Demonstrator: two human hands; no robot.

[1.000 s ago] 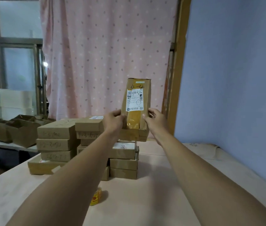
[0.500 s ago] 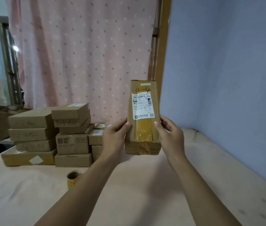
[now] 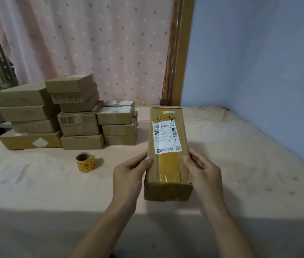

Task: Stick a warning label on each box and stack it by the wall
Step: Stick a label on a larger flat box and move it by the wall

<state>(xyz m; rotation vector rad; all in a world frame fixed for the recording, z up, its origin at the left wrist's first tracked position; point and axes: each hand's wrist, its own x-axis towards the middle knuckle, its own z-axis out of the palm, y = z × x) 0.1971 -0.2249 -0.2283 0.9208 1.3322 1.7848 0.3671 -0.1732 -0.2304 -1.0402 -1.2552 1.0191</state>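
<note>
Both hands grip the near end of a long cardboard box (image 3: 168, 146): the left hand (image 3: 128, 175) curls round its left side and the right hand (image 3: 205, 175) round its right. The box lies lengthwise over the pink counter (image 3: 35, 183), shipping label up. A yellow label roll (image 3: 86, 162) stands left of the box, with stacked boxes (image 3: 73, 112) further left and behind. The blue wall (image 3: 259, 62) is to the right of the box.

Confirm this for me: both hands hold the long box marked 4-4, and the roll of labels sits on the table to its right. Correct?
Not quite. The head view shows the roll of labels on the table to the left of the long box, not its right. The rest holds: the left hand and right hand grip its sides.
</note>
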